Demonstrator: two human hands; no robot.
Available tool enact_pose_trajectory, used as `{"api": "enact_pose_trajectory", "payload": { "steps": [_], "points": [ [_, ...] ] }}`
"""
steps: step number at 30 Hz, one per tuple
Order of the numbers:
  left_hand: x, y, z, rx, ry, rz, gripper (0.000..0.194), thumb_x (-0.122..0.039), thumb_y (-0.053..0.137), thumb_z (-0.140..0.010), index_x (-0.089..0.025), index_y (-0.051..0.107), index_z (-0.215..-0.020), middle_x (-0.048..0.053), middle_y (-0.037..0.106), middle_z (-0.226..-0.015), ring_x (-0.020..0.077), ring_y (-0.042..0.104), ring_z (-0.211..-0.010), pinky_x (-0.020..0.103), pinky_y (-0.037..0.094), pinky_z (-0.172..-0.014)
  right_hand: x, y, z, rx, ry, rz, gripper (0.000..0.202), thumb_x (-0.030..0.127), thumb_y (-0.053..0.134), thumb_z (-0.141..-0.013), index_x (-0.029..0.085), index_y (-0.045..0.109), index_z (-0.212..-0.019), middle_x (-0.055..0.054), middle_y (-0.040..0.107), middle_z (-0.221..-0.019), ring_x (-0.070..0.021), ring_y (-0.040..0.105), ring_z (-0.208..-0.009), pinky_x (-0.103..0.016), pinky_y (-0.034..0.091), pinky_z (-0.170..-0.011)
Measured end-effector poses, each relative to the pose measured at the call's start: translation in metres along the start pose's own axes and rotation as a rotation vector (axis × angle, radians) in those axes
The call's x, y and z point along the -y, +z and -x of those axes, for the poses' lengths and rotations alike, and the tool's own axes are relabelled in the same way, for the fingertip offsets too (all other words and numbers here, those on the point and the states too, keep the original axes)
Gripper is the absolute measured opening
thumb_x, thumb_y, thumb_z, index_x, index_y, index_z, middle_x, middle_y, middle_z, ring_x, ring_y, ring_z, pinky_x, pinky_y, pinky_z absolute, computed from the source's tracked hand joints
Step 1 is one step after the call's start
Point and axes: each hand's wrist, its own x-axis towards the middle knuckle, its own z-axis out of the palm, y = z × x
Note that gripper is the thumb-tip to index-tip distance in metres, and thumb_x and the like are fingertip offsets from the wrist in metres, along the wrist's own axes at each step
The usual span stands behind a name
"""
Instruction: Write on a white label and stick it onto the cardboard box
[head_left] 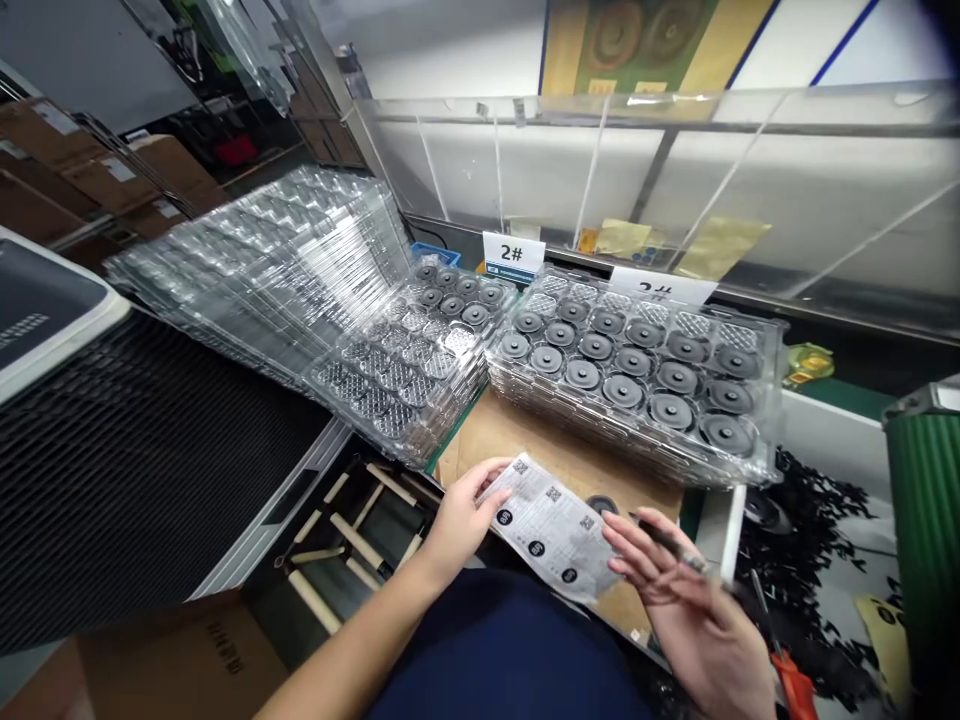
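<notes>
My left hand (469,515) pinches the left edge of a white printed sheet (551,530) with QR codes and round black marks. My right hand (675,580) is at the sheet's right edge, its fingers curled round a dark pen (667,542). Beyond the sheet, a round black part (601,504) lies on the brown cardboard (510,430). Stacked clear trays (634,362) behind it hold round black parts in many pockets. To their left stands another tray stack (416,350), its top tray partly filled with black parts.
A tall pile of clear empty trays (262,260) leans at the left beside a black ribbed surface (135,470). Two "2#" signs (513,255) stand behind the trays. At the right are a white bin (847,430), a red-handled tool (793,685) and a green ribbed object (919,530).
</notes>
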Motion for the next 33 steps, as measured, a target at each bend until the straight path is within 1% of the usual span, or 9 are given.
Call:
{"api": "enact_pose_trajectory", "payload": {
  "steps": [4, 6, 9, 11, 13, 18, 23, 30, 33],
  "points": [
    [-0.014, -0.001, 0.004, 0.044, 0.016, -0.081, 0.031, -0.016, 0.052, -0.079, -0.021, 0.059, -0.109, 0.003, 0.063, -0.109, 0.0172, 0.057, -0.099, 0.029, 0.042, -0.090, 0.008, 0.010, -0.007, 0.085, -0.259, 0.306, 0.027, 0.029, 0.060, -0.074, 0.023, 0.043, -0.095, -0.013, 0.063, -0.106, -0.0252, 0.057, -0.103, -0.040, 0.045, -0.084],
    [-0.021, 0.001, 0.005, 0.088, 0.026, -0.101, 0.031, -0.016, 0.054, -0.078, -0.022, 0.060, -0.107, 0.002, 0.065, -0.107, 0.0168, 0.058, -0.097, 0.028, 0.043, -0.089, 0.004, 0.018, -0.016, 0.119, -0.392, 0.527, 0.025, 0.030, 0.063, -0.073, 0.022, 0.043, -0.085, -0.010, 0.061, -0.110, -0.0230, 0.055, -0.105, -0.039, 0.040, -0.090],
    [-0.032, 0.006, 0.007, 0.106, 0.032, -0.070, 0.029, -0.020, 0.056, -0.078, -0.021, 0.060, -0.106, 0.003, 0.065, -0.104, 0.0166, 0.059, -0.095, 0.027, 0.044, -0.086, -0.008, 0.033, -0.028, 0.133, -0.458, 0.770, 0.031, 0.028, 0.072, -0.064, 0.020, 0.045, -0.076, -0.003, 0.062, -0.086, -0.0161, 0.059, -0.076, -0.026, 0.045, -0.066],
    [-0.036, 0.010, 0.007, 0.094, -0.011, 0.047, 0.030, -0.025, 0.058, -0.077, -0.021, 0.058, -0.108, 0.003, 0.067, -0.097, 0.0158, 0.061, -0.088, 0.024, 0.047, -0.076, -0.018, 0.042, -0.032, 0.079, -0.469, 0.767, 0.030, 0.029, 0.071, -0.065, 0.019, 0.044, -0.072, 0.003, 0.050, -0.064, -0.0094, 0.046, -0.054, -0.020, 0.036, -0.049],
    [-0.035, 0.015, 0.008, 0.079, -0.080, 0.247, 0.034, -0.029, 0.061, -0.076, -0.021, 0.055, -0.109, 0.002, 0.067, -0.089, 0.0140, 0.061, -0.078, 0.022, 0.047, -0.066, -0.025, 0.049, -0.032, 0.006, -0.507, 0.712, 0.029, 0.031, 0.067, -0.070, 0.019, 0.041, -0.071, 0.005, 0.040, -0.060, -0.0075, 0.037, -0.050, -0.019, 0.031, -0.045],
    [-0.024, 0.027, 0.012, 0.047, -0.187, 0.582, 0.033, -0.027, 0.065, -0.074, -0.016, 0.056, -0.104, 0.006, 0.066, -0.099, 0.0175, 0.060, -0.092, 0.030, 0.045, -0.084, -0.036, 0.058, -0.027, -0.092, -0.547, 0.644, 0.028, 0.032, 0.064, -0.073, 0.021, 0.039, -0.078, 0.004, 0.040, -0.067, -0.0081, 0.038, -0.054, -0.019, 0.033, -0.047],
    [-0.024, 0.031, 0.012, 0.002, -0.293, 0.614, 0.036, -0.030, 0.066, -0.072, -0.013, 0.058, -0.103, 0.010, 0.066, -0.100, 0.0204, 0.061, -0.093, 0.033, 0.045, -0.085, -0.040, 0.066, -0.025, -0.096, -0.578, 0.677, 0.026, 0.031, 0.063, -0.075, 0.021, 0.042, -0.086, 0.002, 0.044, -0.077, -0.0102, 0.045, -0.063, -0.022, 0.038, -0.055],
    [-0.027, 0.028, 0.005, -0.007, -0.311, 0.587, 0.035, -0.038, 0.057, -0.078, -0.010, 0.061, -0.099, 0.011, 0.069, -0.092, 0.0227, 0.063, -0.085, 0.035, 0.047, -0.080, -0.038, 0.064, -0.028, -0.064, -0.617, 0.804, 0.019, 0.030, 0.060, -0.076, 0.020, 0.050, -0.089, -0.002, 0.051, -0.083, -0.0146, 0.049, -0.073, -0.029, 0.042, -0.066],
    [-0.026, 0.027, 0.006, -0.059, -0.306, 0.551, 0.034, -0.038, 0.057, -0.078, -0.012, 0.062, -0.098, 0.009, 0.069, -0.094, 0.0227, 0.062, -0.088, 0.034, 0.046, -0.082, -0.025, 0.061, -0.025, -0.069, -0.740, 0.861, 0.019, 0.031, 0.052, -0.081, 0.020, 0.054, -0.097, -0.005, 0.054, -0.094, -0.0180, 0.051, -0.086, -0.035, 0.040, -0.077]
  ]
}}
